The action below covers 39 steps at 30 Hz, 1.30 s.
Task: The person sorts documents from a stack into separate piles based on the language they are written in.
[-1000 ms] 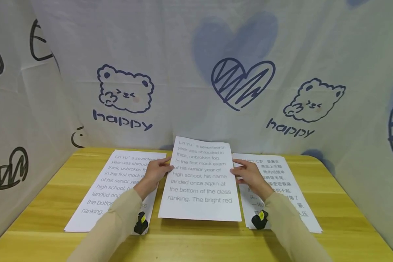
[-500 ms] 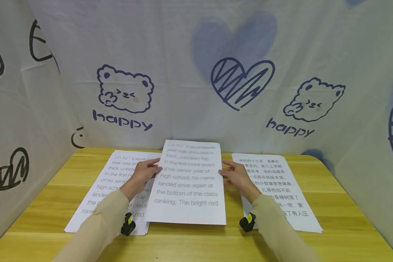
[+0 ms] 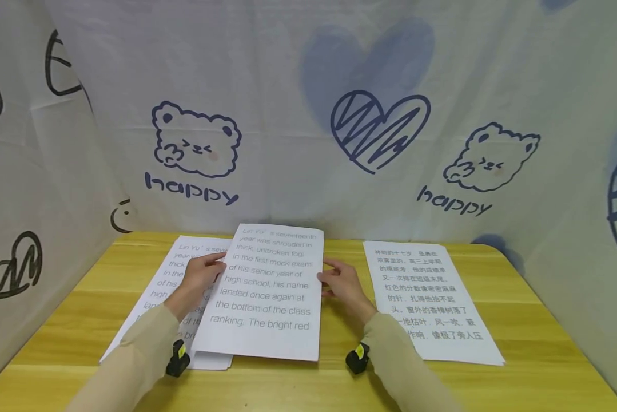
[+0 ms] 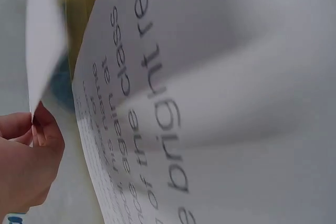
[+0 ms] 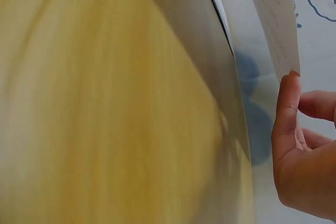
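A white sheet of paper (image 3: 267,286) printed with large English text is held up between both hands, tilted with its top away from me. My left hand (image 3: 197,283) pinches its left edge; in the left wrist view the thumb and fingers of that hand (image 4: 34,161) meet on the edge. On the right edge, my right hand (image 3: 346,289) pinches the sheet with thumb and fingers, also seen in the right wrist view. Below and left lies a stack of English-text paper (image 3: 148,309), partly covered by the held sheet and my left arm.
On the right of the wooden table (image 3: 534,343) lies a stack of paper with Chinese text (image 3: 432,297), its lower left corner behind my right sleeve. A white cloth (image 3: 287,114) with bear and heart drawings hangs behind the table.
Both hands have carried the sheet leftward, from the middle of the table to partly over the left stack. The right stack has come further into view.
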### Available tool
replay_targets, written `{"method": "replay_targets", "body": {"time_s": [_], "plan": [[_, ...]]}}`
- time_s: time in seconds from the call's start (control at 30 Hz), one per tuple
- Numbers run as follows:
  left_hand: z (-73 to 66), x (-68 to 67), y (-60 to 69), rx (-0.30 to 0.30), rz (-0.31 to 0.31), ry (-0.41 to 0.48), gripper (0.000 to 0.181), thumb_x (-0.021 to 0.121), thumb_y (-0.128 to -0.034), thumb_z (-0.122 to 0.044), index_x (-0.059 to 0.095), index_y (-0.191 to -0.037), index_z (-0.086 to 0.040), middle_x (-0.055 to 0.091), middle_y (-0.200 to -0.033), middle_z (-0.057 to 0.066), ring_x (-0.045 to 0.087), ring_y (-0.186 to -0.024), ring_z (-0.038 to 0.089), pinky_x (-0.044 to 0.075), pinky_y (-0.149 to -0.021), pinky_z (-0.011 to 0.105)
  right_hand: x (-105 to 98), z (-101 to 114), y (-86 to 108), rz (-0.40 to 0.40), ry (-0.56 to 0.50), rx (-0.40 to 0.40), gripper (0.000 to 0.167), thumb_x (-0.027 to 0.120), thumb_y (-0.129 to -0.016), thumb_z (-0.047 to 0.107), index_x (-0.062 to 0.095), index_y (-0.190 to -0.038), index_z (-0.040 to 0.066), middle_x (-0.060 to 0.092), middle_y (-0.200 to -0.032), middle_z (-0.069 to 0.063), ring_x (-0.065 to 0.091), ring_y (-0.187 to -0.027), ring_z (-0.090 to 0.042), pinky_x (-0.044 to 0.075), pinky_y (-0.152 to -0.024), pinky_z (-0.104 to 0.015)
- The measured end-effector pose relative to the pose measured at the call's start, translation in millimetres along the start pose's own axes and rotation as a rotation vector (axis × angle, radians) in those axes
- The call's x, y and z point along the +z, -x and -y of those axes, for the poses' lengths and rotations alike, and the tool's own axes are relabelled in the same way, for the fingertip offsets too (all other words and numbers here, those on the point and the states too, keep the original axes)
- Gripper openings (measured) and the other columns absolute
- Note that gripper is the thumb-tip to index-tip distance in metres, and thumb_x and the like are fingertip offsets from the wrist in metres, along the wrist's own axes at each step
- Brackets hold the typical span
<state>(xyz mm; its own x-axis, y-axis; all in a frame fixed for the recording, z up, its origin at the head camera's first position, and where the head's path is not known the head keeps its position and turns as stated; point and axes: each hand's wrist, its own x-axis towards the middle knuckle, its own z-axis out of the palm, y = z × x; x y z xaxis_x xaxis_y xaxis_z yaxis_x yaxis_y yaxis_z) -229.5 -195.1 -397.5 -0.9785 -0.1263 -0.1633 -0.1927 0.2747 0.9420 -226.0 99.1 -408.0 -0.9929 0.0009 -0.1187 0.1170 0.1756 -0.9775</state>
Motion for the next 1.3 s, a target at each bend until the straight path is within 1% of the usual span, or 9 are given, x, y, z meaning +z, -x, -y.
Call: {"method": "replay_targets", "body": {"time_s": [0.17,0.33,0.53,0.63,0.83,0.97,1.07,1.2,1.3], "plan": [[3.4,-14.8,1.5,-0.012,-0.016,-0.025,0.044,0.047,-0.0994,-0.008,0.044,-0.142,0.002,0.05,-0.132,0.024,0.053,-0.11,0.026,0.044,-0.088,0.029,18,0,-0.7,0.013,-0.029,0.012,0.045,0.062,-0.092,0.001,0.052,-0.135,-0.002,0.064,-0.099,-0.017,0.066,-0.076,-0.021,0.057,-0.062,-0.032],[5.3,-29.5,-0.2,-0.02,-0.017,-0.053,0.045,0.047,-0.1002,-0.01,0.043,-0.143,0.002,0.048,-0.135,0.025,0.054,-0.108,0.026,0.045,-0.081,0.023,34,1,-2.8,0.02,-0.061,0.022,0.046,0.063,-0.09,0.0,0.052,-0.135,-0.002,0.064,-0.1,-0.018,0.065,-0.073,-0.02,0.057,-0.059,-0.03],[9.7,-50.3,-2.0,-0.036,-0.034,-0.09,0.045,0.046,-0.1017,-0.017,0.043,-0.143,0.001,0.048,-0.135,0.025,0.055,-0.102,0.027,0.045,-0.066,0.015,54,3,-5.0,0.023,-0.092,0.011,0.047,0.063,-0.089,-0.002,0.053,-0.135,-0.002,0.065,-0.097,-0.017,0.066,-0.074,-0.019,0.057,-0.056,-0.03],[14.0,-57.8,-3.8,-0.045,-0.045,-0.091,0.046,0.047,-0.1016,-0.018,0.043,-0.143,0.001,0.048,-0.136,0.025,0.055,-0.102,0.028,0.045,-0.064,0.013,64,3,-4.4,0.021,-0.103,0.015,0.047,0.064,-0.089,-0.002,0.053,-0.135,-0.001,0.065,-0.096,-0.016,0.065,-0.072,-0.019,0.056,-0.055,-0.029],[24.1,-72.3,-4.0,-0.101,-0.082,-0.087,0.049,0.046,-0.1017,-0.021,0.038,-0.147,-0.003,0.044,-0.138,0.026,0.055,-0.097,0.027,0.048,-0.064,0.018,85,2,-2.2,0.034,-0.12,0.015,0.049,0.065,-0.087,-0.004,0.054,-0.134,-0.002,0.064,-0.093,-0.014,0.064,-0.069,-0.017,0.056,-0.053,-0.029],[29.5,-82.9,-2.7,-0.102,-0.095,-0.097,0.049,0.046,-0.1021,-0.022,0.039,-0.146,-0.003,0.045,-0.137,0.027,0.058,-0.09,0.025,0.05,-0.063,0.02,99,7,-2.1,0.035,-0.129,-0.001,0.048,0.064,-0.085,-0.006,0.055,-0.132,-0.003,0.063,-0.091,-0.013,0.063,-0.067,-0.015,0.056,-0.052,-0.029],[32.3,-89.5,-2.5,-0.105,-0.11,-0.099,0.048,0.046,-0.1019,-0.021,0.04,-0.145,-0.002,0.046,-0.136,0.027,0.057,-0.09,0.024,0.05,-0.063,0.02,108,11,-2.6,0.036,-0.128,-0.003,0.048,0.064,-0.085,-0.006,0.055,-0.132,-0.003,0.063,-0.088,-0.011,0.061,-0.064,-0.013,0.055,-0.051,-0.028],[37.0,-97.5,-4.1,-0.128,-0.151,-0.093,0.047,0.046,-0.1017,-0.02,0.042,-0.144,-0.001,0.047,-0.137,0.026,0.056,-0.092,0.024,0.049,-0.063,0.019,118,18,-2.5,0.048,-0.127,0.006,0.049,0.064,-0.084,-0.006,0.055,-0.132,-0.003,0.062,-0.085,-0.01,0.058,-0.06,-0.012,0.055,-0.051,-0.027],[41.2,-103.0,-4.7,-0.134,-0.17,-0.088,0.046,0.047,-0.1014,-0.019,0.043,-0.144,-0.001,0.048,-0.135,0.026,0.057,-0.089,0.022,0.05,-0.063,0.02,126,20,-1.6,0.05,-0.121,0.004,0.049,0.063,-0.084,-0.006,0.055,-0.132,-0.004,0.062,-0.083,-0.01,0.058,-0.058,-0.012,0.055,-0.05,-0.027]]}}
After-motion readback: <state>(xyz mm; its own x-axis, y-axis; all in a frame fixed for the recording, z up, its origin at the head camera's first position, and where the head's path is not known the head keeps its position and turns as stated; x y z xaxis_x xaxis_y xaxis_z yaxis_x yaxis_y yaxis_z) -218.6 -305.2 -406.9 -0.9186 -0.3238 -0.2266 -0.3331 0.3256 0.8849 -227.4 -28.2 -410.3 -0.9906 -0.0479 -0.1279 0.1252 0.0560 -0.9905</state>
